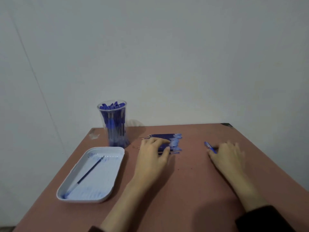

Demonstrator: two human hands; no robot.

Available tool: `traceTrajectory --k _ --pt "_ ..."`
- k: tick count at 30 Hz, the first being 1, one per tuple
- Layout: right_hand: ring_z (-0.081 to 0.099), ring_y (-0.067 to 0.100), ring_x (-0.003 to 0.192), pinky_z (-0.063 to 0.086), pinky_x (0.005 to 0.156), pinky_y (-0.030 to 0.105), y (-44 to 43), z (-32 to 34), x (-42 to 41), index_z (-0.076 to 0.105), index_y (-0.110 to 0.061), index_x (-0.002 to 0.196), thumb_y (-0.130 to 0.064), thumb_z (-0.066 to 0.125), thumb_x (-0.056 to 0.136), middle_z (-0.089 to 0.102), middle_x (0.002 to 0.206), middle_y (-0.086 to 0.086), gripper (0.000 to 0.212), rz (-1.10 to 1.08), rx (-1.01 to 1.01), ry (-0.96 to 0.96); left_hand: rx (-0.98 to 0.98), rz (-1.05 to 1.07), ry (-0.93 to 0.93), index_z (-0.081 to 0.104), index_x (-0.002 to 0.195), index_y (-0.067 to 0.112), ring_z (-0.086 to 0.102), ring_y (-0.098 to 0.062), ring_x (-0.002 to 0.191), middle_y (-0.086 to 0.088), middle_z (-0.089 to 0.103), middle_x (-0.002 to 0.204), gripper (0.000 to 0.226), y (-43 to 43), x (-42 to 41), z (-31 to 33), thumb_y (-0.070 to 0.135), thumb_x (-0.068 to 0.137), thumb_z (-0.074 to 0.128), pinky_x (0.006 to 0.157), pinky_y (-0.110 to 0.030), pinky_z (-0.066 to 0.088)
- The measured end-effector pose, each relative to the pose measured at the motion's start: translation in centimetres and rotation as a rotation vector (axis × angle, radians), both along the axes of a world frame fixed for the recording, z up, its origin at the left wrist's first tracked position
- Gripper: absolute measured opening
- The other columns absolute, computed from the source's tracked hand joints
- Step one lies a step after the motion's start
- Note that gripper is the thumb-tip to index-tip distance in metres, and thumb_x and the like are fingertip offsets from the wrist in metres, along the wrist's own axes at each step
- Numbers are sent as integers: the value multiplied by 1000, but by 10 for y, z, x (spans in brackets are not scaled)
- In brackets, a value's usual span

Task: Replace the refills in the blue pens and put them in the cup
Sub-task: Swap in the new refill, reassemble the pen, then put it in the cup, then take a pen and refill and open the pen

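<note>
Remaining: one blue pen (209,147) lies loose on the table (192,181), right of centre.
Cup (113,124): back left, packed with pens (112,107); the task looks nearly done.
Tray (70,186): holds one refill (91,170).
Left hand (153,149): fingers spread over the refill pile (175,142); whether it pinches one is unclear.
Right hand (228,153): fingertips at the pen; its grip is too blurred to tell.

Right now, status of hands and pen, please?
Left hand rests on refills. Right hand on pen, grip blurred. Refills lie between pen and cup.
</note>
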State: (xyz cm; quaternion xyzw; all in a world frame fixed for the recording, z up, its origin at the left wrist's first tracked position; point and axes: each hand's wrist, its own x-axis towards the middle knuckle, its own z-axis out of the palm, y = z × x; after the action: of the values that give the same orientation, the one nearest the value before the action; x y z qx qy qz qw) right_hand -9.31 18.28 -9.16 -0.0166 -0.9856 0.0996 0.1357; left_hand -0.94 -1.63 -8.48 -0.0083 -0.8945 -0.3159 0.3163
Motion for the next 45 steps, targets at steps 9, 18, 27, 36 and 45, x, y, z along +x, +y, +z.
traceTrajectory --k 9,18,27,36,45 --pt "53 19 69 32 60 30 -35 5 25 60 -22 87 -24 57 91 51 67 -13 5 554 -450 210 301 -76 -84 65 111 24 57 11 85 16 63 93 27 3 6 -5 13 87 63 74 1 37" --pt "65 11 71 50 65 37 -43 0 38 66 -39 103 -55 50 87 71 79 -11 27 738 -358 173 401 -162 -104 70 87 33 65 0 80 17 71 82 13 -4 5 -8 21 86 66 74 -19 51" --pt "64 16 80 48 69 33 -44 4 42 64 -41 108 -64 51 82 71 84 -9 37 649 -261 126 545 -156 -121 69 82 29 63 -6 66 6 71 76 12 -8 3 -10 17 84 70 72 -27 52" --pt "55 10 63 40 57 28 -37 1 29 46 -32 88 -20 61 87 61 69 -11 19 573 -486 89 26 -143 -323 76 78 22 59 -7 81 6 69 81 24 -15 9 -15 46 75 71 78 -26 45" --pt "46 4 43 35 46 14 -53 11 44 66 -17 86 -13 58 92 58 57 0 11 752 -976 -158 848 -376 -303 71 103 23 64 2 83 5 73 96 17 -4 11 -2 20 89 61 83 -19 47"
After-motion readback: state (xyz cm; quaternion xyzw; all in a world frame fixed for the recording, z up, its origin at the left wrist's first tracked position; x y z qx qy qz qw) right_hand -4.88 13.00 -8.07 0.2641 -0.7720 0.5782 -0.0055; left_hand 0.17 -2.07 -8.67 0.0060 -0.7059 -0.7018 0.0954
